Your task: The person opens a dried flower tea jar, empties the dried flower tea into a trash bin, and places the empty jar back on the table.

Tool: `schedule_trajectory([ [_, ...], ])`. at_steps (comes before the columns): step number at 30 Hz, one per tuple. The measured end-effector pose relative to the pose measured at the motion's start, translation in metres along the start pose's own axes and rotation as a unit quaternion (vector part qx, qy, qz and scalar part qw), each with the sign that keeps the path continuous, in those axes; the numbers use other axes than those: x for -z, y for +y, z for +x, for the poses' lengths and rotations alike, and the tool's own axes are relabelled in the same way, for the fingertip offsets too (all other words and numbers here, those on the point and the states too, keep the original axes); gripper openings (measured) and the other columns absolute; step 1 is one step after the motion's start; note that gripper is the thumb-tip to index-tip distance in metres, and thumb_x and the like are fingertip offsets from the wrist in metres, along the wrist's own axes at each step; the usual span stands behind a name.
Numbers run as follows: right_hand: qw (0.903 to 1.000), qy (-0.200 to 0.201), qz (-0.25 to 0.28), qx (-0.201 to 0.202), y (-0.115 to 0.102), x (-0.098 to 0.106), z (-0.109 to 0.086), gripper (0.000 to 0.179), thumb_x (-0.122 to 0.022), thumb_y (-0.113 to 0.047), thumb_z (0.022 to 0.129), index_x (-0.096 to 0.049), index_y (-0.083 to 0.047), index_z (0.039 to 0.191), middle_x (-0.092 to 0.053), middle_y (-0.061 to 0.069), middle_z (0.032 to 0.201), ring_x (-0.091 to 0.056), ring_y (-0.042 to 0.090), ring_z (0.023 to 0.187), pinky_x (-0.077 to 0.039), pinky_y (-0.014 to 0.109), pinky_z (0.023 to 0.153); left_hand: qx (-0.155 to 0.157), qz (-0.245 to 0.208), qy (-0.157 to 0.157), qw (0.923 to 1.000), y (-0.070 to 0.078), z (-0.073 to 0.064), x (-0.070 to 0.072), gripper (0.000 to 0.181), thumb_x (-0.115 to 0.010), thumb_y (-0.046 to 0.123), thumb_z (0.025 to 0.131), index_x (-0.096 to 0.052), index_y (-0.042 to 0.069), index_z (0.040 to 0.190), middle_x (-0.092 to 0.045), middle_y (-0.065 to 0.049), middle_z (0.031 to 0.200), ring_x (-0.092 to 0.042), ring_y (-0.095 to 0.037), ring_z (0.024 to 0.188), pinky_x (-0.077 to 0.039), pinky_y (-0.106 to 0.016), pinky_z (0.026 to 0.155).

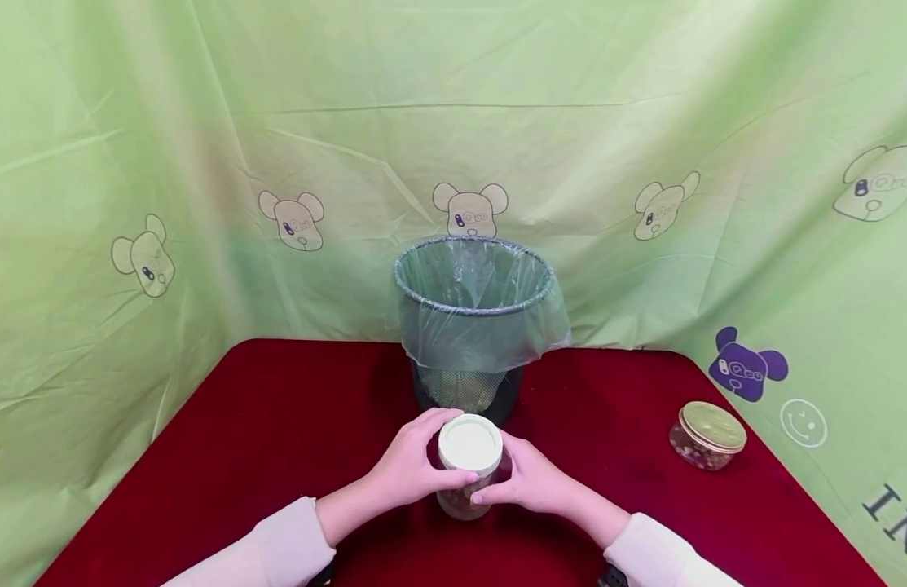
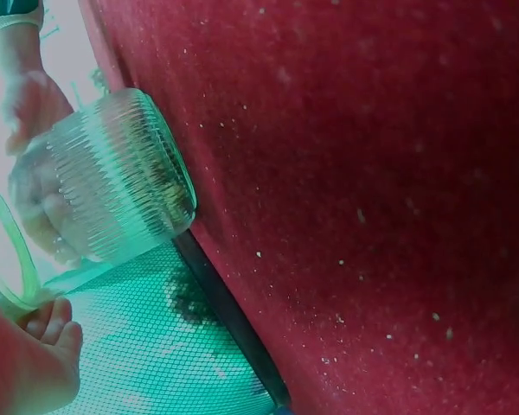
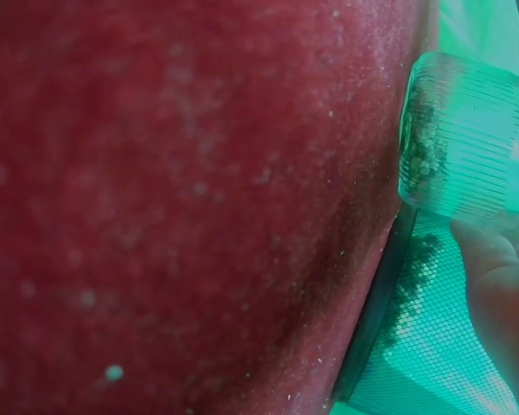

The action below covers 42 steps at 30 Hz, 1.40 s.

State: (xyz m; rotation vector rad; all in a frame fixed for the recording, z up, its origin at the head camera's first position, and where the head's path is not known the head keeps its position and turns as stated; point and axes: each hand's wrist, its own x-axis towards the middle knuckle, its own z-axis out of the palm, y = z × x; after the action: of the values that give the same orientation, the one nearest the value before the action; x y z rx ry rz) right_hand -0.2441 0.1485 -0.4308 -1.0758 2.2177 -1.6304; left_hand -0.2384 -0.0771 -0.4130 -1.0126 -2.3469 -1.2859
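A clear ribbed plastic jar (image 1: 456, 507) (image 2: 121, 173) (image 3: 458, 138) with a white lid (image 1: 470, 444) stands upright between my hands. Small brownish bits lie in its bottom. My left hand (image 1: 416, 465) (image 2: 30, 359) holds the lid from the left, thumb across the near side and fingers behind. From the right, my right hand (image 1: 534, 481) (image 3: 502, 285) grips the jar's body, thumb in front. In the left wrist view the lid's pale rim (image 2: 22, 259) shows by the jar's upper end; whether it is seated, I cannot tell.
Just behind the jar stands a dark mesh bin (image 1: 460, 391) lined with a translucent bag (image 1: 482, 342). A low round jar with a gold lid (image 1: 713, 425) sits near the right edge of the red-covered table (image 1: 299, 424). Green printed cloth (image 1: 350, 155) hangs around it.
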Motion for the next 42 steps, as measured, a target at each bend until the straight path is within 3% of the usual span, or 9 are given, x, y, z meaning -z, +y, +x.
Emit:
schedule_trajectory([
  [7,0.9999,0.009,-0.006,0.001,0.001,0.0,-0.002,0.074,-0.083,-0.011,0.077,-0.043,-0.005,0.139,-0.058,0.008,0.125,-0.061,0.02,0.109,-0.049,0.032,0.091,0.008,0.0,0.021,0.9997,0.002,-0.002,-0.006,0.067,-0.087,0.035,0.07,-0.059,0.012,0.126,-0.059,0.009,0.12,-0.057,-0.01,0.108,-0.048,-0.035,0.09],
  [15,0.9994,0.022,-0.028,-0.007,0.0,-0.001,0.0,0.074,-0.085,-0.017,0.076,-0.045,-0.008,0.137,-0.06,0.003,0.122,-0.061,0.019,0.108,-0.048,0.031,0.092,0.092,-0.019,0.071,0.993,0.012,-0.005,-0.012,0.067,-0.091,0.036,0.063,-0.061,0.019,0.12,-0.06,0.017,0.11,-0.058,-0.007,0.1,-0.049,-0.033,0.085],
  [25,0.9995,0.021,-0.022,-0.007,0.001,-0.002,-0.001,0.072,-0.084,-0.018,0.076,-0.046,-0.008,0.136,-0.061,0.004,0.121,-0.062,0.019,0.106,-0.05,0.031,0.089,0.146,0.014,0.119,0.9821,0.024,-0.009,-0.021,0.069,-0.089,0.048,0.06,-0.059,0.021,0.116,-0.057,0.016,0.106,-0.056,-0.007,0.098,-0.048,-0.034,0.083],
  [33,0.9995,0.016,-0.019,-0.016,-0.003,-0.003,0.002,0.075,-0.084,-0.018,0.077,-0.044,-0.008,0.139,-0.059,0.003,0.124,-0.059,0.018,0.111,-0.048,0.03,0.093,0.135,0.0,0.077,0.9878,0.02,-0.009,-0.015,0.071,-0.088,0.044,0.064,-0.055,0.019,0.122,-0.055,0.013,0.113,-0.054,-0.008,0.102,-0.047,-0.035,0.087],
  [38,0.9995,0.014,-0.014,-0.024,-0.004,-0.002,0.002,0.077,-0.084,-0.015,0.077,-0.041,-0.007,0.14,-0.057,0.004,0.126,-0.058,0.019,0.114,-0.047,0.03,0.093,0.121,-0.058,0.033,0.9904,0.009,-0.006,-0.007,0.07,-0.089,0.039,0.066,-0.055,0.019,0.124,-0.057,0.012,0.114,-0.056,-0.01,0.105,-0.046,-0.036,0.091],
  [42,0.9995,0.013,-0.011,-0.025,-0.003,-0.002,0.0,0.076,-0.083,-0.013,0.077,-0.041,-0.007,0.14,-0.057,0.004,0.126,-0.059,0.019,0.112,-0.048,0.03,0.092,0.115,-0.112,-0.013,0.987,-0.002,-0.004,-0.002,0.07,-0.09,0.03,0.068,-0.054,0.017,0.127,-0.059,0.009,0.117,-0.057,-0.012,0.108,-0.043,-0.036,0.095],
])
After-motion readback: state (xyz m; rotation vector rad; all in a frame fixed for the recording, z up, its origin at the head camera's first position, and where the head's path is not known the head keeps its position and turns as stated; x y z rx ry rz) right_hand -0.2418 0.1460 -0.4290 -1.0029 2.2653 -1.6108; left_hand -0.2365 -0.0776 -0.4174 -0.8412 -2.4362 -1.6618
